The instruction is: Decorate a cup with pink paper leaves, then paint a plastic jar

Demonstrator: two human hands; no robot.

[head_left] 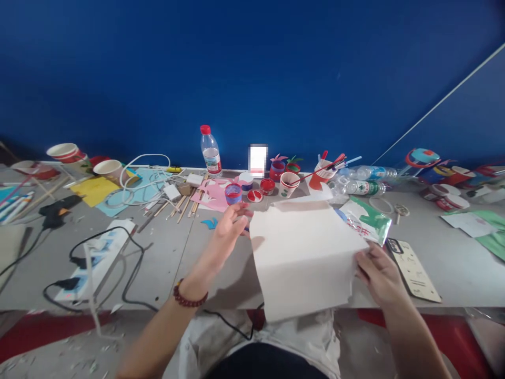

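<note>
A large sheet of white paper (303, 258) with uneven edges is held up over the front of the table. My right hand (379, 273) pinches its right edge between thumb and fingers. By the paper's left edge is my left hand (229, 226), its thumb and fingers apart; some fingertips are partly hidden, and whether they touch the paper is unclear. Just beyond this hand stands an open pot of purple paint (233, 196). A small blue paper scrap (209, 223) lies to its left.
Behind the paper stand red paint (267, 186), a paper cup (289, 185) and a water bottle (211, 152). A power strip (100, 258) with black cables and a glue gun (59, 210) lie left. A phone (414, 271) lies beside my right hand.
</note>
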